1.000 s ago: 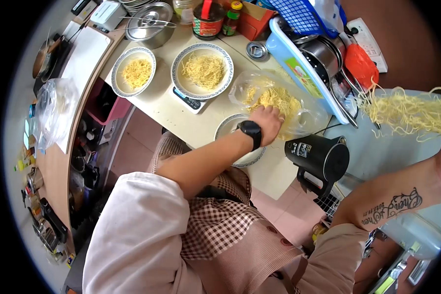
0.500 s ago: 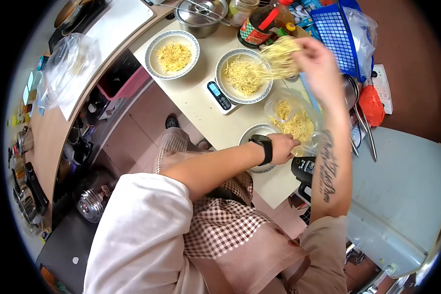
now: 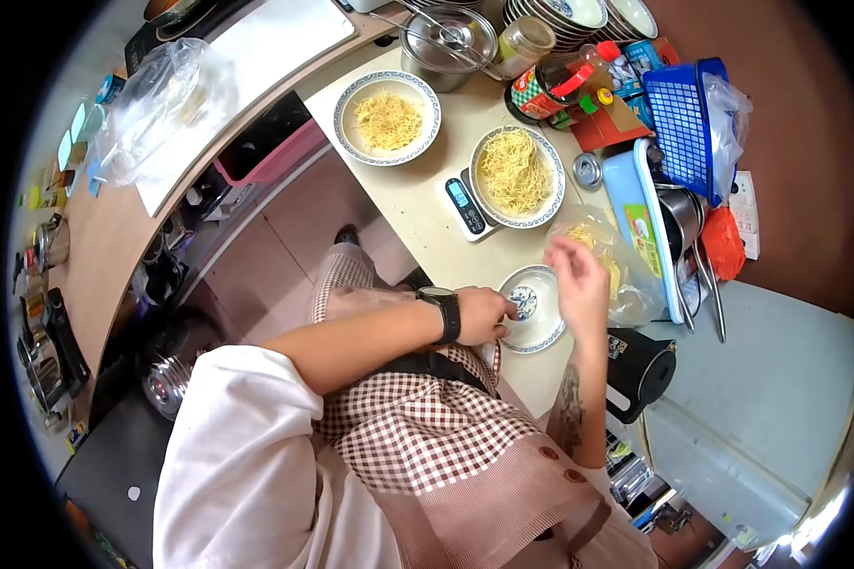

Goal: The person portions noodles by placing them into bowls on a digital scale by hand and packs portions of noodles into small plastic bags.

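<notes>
My left hand (image 3: pixel 485 316), with a watch on its wrist, has its fingers curled at the left rim of an empty patterned bowl (image 3: pixel 539 332). My right hand (image 3: pixel 581 278) is raised between that bowl and a clear plastic bag of yellow noodles (image 3: pixel 636 289); its fingers are loosely bent and no noodles show in them. A second bowl (image 3: pixel 557 194), heaped with noodles (image 3: pixel 514 171), rests on a small digital scale (image 3: pixel 466 206). Farther left, a third bowl (image 3: pixel 348 139) holds a smaller portion of noodles (image 3: pixel 388 120).
A black kettle (image 3: pixel 641 372) stands right of the empty bowl. Behind are a lidded pot (image 3: pixel 446 49), a jar (image 3: pixel 525 45), sauce bottles (image 3: pixel 541 87), stacked bowls, a blue basket (image 3: pixel 678 123) and a light-blue tub (image 3: pixel 636 190) with pans. A small round lid (image 3: pixel 586 170) lies nearby.
My right hand has let go of the noodles over the scale bowl and come back toward me. That bowl is fuller. My left hand has moved from the bag to the empty bowl's rim.
</notes>
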Demonstrator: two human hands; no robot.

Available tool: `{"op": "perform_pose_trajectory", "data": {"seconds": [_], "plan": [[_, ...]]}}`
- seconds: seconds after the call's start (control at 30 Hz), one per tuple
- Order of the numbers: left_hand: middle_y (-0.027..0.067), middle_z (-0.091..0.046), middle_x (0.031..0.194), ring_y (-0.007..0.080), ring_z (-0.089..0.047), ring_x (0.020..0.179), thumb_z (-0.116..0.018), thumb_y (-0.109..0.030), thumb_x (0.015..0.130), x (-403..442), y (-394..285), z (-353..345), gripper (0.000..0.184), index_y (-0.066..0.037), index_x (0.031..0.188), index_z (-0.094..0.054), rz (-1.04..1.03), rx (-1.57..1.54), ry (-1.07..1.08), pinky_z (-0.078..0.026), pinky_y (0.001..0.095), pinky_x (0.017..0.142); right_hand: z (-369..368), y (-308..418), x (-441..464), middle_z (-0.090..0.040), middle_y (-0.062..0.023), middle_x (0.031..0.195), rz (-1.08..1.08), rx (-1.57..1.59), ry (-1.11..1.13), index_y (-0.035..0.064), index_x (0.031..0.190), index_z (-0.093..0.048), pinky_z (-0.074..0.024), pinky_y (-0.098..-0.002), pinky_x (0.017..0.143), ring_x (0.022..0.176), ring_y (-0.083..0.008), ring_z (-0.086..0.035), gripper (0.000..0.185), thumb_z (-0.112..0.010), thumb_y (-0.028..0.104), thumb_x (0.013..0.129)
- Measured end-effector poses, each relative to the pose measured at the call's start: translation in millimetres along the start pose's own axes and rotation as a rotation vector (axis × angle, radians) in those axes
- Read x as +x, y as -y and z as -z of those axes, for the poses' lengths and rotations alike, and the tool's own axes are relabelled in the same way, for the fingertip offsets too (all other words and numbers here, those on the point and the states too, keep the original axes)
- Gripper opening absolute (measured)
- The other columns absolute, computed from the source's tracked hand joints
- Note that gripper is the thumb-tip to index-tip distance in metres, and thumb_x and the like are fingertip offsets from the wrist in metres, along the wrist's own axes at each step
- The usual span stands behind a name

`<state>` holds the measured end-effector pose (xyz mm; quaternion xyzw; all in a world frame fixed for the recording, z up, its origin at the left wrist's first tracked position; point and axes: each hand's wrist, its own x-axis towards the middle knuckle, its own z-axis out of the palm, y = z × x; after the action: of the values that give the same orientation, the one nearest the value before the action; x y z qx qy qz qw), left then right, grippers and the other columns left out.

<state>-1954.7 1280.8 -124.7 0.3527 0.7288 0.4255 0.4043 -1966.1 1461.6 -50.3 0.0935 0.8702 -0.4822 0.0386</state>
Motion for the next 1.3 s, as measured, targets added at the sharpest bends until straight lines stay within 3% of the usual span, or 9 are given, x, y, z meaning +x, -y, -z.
{"op": "perform_pose_trajectory", "data": {"seconds": [0.3,0.63,0.77,0.83,0.9,0.97,1.07,1.2,1.3], "plan": [[0.0151,-0.071,0.102,0.033,-0.068,0.1,-0.063,-0.025,0.086,0,5,-1,0.035,-0.008,0.117,-0.067,-0.093,0.091,0.013,-0.053,0.0446,0.09,-37,-41,-67,-0.072,-0.0108,0.097,-0.271,0.301,0.009,-0.0059,0.114,-0.064,-0.054,-0.0267,0.077,0.085,-0.0134,-0.068,0.021,-0.059,0.007,0.099],[0.0171,-0.07,0.108,0.0352,-0.067,0.103,-0.063,-0.027,0.087,-5,4,7,0.036,-0.008,0.118,-0.067,-0.112,0.143,0.085,-0.052,0.0453,0.092,-35,-37,-60,-0.07,-0.0082,0.089,-0.257,0.181,-0.08,-0.0056,0.111,-0.064,-0.054,-0.0261,0.075,0.079,-0.013,-0.068,0.019,-0.06,0.007,0.098],[0.017,-0.071,0.106,0.0347,-0.067,0.101,-0.064,-0.024,0.086,-3,13,2,0.035,-0.008,0.117,-0.068,-0.146,0.121,0.011,-0.053,0.0444,0.09,-28,-34,-10,-0.069,-0.0075,0.084,-0.184,0.151,-0.153,-0.0034,0.108,-0.065,-0.0523,-0.0247,0.068,0.072,-0.0116,-0.066,0.016,-0.059,0.007,0.098],[0.0171,-0.071,0.104,0.0342,-0.068,0.098,-0.065,-0.022,0.086,-4,12,5,0.032,-0.009,0.114,-0.069,-0.127,0.076,-0.01,-0.053,0.0439,0.088,-26,-38,38,-0.07,-0.0107,0.082,-0.139,-0.009,-0.219,-0.0039,0.104,-0.066,-0.0518,-0.0276,0.066,0.07,-0.0157,-0.067,0.018,-0.061,0.011,0.097],[0.0168,-0.071,0.101,0.0338,-0.069,0.093,-0.065,-0.02,0.086,-2,17,13,0.028,-0.008,0.11,-0.071,-0.131,0.02,-0.132,-0.054,0.0436,0.085,-31,-44,86,-0.071,-0.0153,0.084,-0.031,-0.181,-0.267,-0.0051,0.101,-0.068,-0.0523,-0.032,0.07,0.074,-0.0212,-0.069,0.025,-0.064,0.019,0.096],[0.0163,-0.072,0.097,0.0332,-0.069,0.085,-0.065,-0.017,0.087,0,22,27,0.02,-0.008,0.104,-0.072,-0.1,-0.048,-0.244,-0.055,0.0423,0.079,-42,-41,127,-0.072,-0.0197,0.09,-0.05,-0.216,-0.269,-0.0053,0.101,-0.068,-0.0527,-0.0375,0.076,0.08,-0.03,-0.069,0.035,-0.068,0.029,0.092],[0.0149,-0.072,0.092,0.0294,-0.069,0.079,-0.065,-0.016,0.089,16,46,47,0.017,-0.007,0.1,-0.072,-0.024,-0.151,-0.503,-0.055,0.0385,0.076,-65,-39,163,-0.072,-0.0208,0.093,-0.152,-0.381,-0.171,-0.0048,0.103,-0.069,-0.0523,-0.0401,0.079,0.085,-0.0341,-0.069,0.044,-0.072,0.036,0.087],[0.0099,-0.071,0.082,0.0192,-0.066,0.072,-0.066,-0.015,0.091,25,56,77,0.015,-0.003,0.097,-0.071,0.056,-0.292,-0.63,-0.054,0.0332,0.073,-74,-34,164,-0.073,-0.0182,0.09,-0.033,-0.402,-0.116,-0.0038,0.091,-0.067,-0.0525,-0.0395,0.079,0.084,-0.0318,-0.069,0.034,-0.072,0.029,0.085],[0.0053,-0.07,0.081,0.0116,-0.063,0.074,-0.066,-0.014,0.093,33,55,98,0.016,0.0,0.097,-0.07,0.093,-0.449,-0.787,-0.053,0.0296,0.074,-53,-23,153,-0.071,-0.0108,0.08,-0.08,0.198,-0.185,0.0016,0.085,-0.063,-0.053,-0.0362,0.074,0.078,-0.0223,-0.068,0.015,-0.065,0.016,0.09]]}}
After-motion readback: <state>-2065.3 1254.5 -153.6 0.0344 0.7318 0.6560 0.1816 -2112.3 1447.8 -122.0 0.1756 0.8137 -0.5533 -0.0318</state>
